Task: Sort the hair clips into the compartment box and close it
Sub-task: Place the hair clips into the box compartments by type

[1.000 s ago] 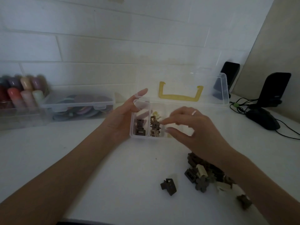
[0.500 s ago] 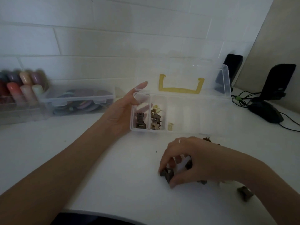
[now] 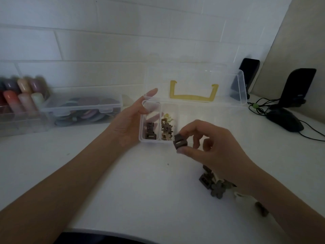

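Observation:
A clear compartment box [image 3: 211, 120] lies open on the white table, its lid [image 3: 197, 83] with a yellow handle standing up behind. My left hand [image 3: 130, 120] holds the box's left end, thumb over the far rim. The leftmost compartment holds dark square clips [image 3: 150, 132]; the one beside it holds brown and pale flower clips [image 3: 166, 128]. My right hand [image 3: 209, 147] pinches a dark brown square hair clip [image 3: 179, 141] between thumb and forefinger, just in front of the box's near wall. A pile of loose clips [image 3: 215, 185] lies on the table, partly hidden under my right wrist.
A closed clear box of coloured discs [image 3: 82, 110] and a rack of pastel bottles [image 3: 19, 97] stand at the left by the tiled wall. A black mouse [image 3: 284, 120], cables and two black speakers [image 3: 297, 87] sit at the right.
My right hand dropped from the box to the table, picked a dark square clip out of the loose ones and has lifted it back up to the box's front edge. The left hand stayed put.

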The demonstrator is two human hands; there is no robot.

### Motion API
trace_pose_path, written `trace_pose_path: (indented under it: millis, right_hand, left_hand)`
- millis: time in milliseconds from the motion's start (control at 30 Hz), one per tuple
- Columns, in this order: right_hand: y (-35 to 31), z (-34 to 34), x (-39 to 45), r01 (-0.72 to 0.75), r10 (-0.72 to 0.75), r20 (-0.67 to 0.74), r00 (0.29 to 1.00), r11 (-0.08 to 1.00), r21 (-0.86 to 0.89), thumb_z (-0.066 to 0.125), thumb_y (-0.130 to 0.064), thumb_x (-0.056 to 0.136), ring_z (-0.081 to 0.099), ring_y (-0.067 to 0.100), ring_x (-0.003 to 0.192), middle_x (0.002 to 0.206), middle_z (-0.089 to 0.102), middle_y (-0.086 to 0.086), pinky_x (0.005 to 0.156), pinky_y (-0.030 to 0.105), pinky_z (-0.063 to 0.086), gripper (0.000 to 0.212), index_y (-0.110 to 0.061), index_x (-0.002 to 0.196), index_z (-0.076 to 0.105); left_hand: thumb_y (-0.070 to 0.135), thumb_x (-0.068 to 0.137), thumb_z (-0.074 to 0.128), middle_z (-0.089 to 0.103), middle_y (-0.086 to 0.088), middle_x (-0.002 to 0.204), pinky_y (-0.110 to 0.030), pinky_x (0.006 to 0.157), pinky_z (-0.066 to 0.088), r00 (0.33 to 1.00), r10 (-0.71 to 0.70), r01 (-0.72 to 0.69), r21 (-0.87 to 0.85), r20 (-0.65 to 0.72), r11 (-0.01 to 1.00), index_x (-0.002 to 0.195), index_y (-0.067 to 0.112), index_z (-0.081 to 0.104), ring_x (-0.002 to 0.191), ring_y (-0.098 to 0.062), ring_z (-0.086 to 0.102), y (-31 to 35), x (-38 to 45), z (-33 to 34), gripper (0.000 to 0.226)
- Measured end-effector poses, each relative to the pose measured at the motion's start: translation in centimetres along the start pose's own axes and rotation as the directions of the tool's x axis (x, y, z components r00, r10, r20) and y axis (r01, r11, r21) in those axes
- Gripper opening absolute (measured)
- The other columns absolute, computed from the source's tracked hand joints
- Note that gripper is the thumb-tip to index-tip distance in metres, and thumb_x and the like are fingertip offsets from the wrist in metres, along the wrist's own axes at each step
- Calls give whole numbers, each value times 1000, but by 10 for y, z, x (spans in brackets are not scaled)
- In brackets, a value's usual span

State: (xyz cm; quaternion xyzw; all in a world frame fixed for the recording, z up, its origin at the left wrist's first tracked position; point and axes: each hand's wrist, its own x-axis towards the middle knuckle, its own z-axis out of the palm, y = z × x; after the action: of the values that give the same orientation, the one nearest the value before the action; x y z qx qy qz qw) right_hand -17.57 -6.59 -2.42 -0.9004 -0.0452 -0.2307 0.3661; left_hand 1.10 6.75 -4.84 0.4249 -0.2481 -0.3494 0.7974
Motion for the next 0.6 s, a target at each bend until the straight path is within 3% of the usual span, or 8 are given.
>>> trace_pose_path:
  millis: [167,300,400,500,600]
  right_hand:
    - [6,2,0,0,-51,-198,979,967,-254,68,-27,79,48,-1,89,87,53,-41,75,2,32,23,-39,95,58]
    - [10,4,-1,-21,-36,-202,979,961,-276,72,-22,78,47,-1,91,78,50,-31,75,1,31,25,-34,92,57]
    - [11,8,-1,1,-67,-192,979,946,-324,72,-31,75,44,-3,92,76,46,-30,75,0,30,21,-27,90,57]
    - [14,11,0,17,-85,-172,982,933,-361,66,-37,78,44,0,85,82,48,-30,77,1,30,20,-27,92,57]
    - [19,12,1,48,-124,-169,978,918,-395,68,-27,82,40,0,85,92,58,-16,80,4,31,18,-22,99,63]
  left_hand:
    - [11,62,62,47,-13,137,-51,112,17,1000,-10,10,-23,3,1000,122,27,64,110,-30,51,-2,0,1,62]
    - [12,65,63,45,-14,142,-50,113,24,1000,-2,3,-19,24,1000,125,26,62,120,-31,50,-4,2,1,62]
    - [10,64,62,34,-19,150,-47,111,31,998,14,-13,-24,60,1000,126,25,62,135,-35,38,-5,2,3,63]
    - [10,66,61,35,-19,150,-45,108,36,998,26,-26,0,66,1000,123,26,64,136,-34,36,-4,1,5,60]
    - [9,68,60,38,-18,148,-48,110,34,997,32,-33,9,64,999,123,25,63,134,-33,40,-4,0,7,58]
